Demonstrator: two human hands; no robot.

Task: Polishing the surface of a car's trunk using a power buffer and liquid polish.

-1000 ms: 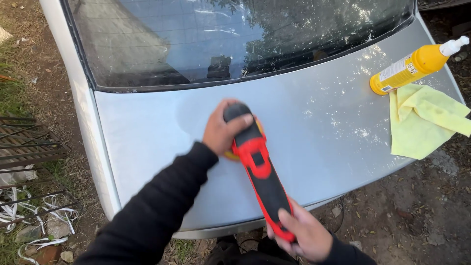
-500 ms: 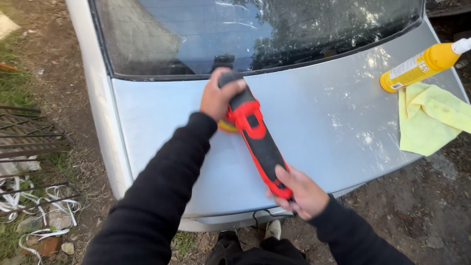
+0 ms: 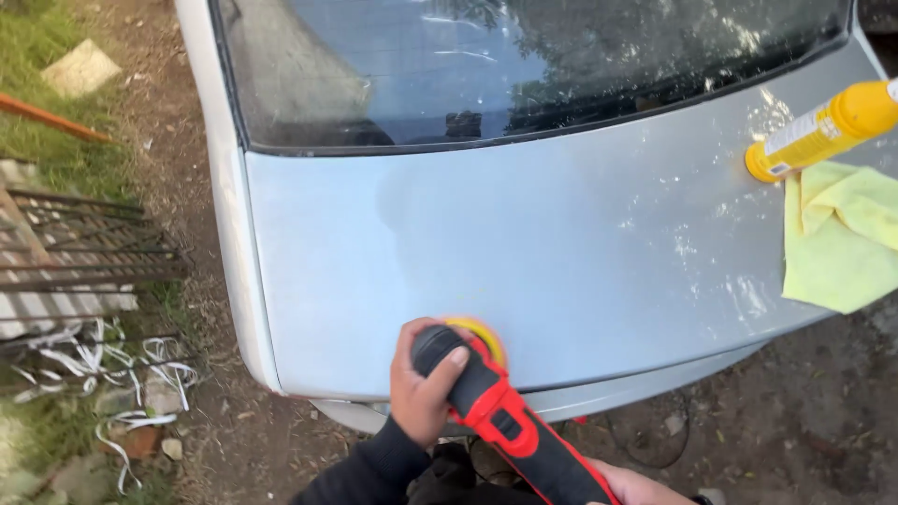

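A person looks down at the silver boot lid (image 3: 561, 252) of a car, just below the rear window (image 3: 524, 65). The left hand (image 3: 423, 383) wraps its fingers (image 3: 456, 357) over the black head of a red and black polisher (image 3: 505, 421). The tool's yellow pad (image 3: 482, 335) presses on the panel close to its near edge. Its long body runs from the pad down and to the right, back toward the person. The right hand (image 3: 636, 486) holds the rear of the handle at the bottom edge; its fingers are mostly out of view, so their closure cannot be told. The left forearm, in a dark sleeve, rises from below. Well apart, at the far right, lie a yellow bottle (image 3: 818, 131) and a yellow cloth (image 3: 842, 234).
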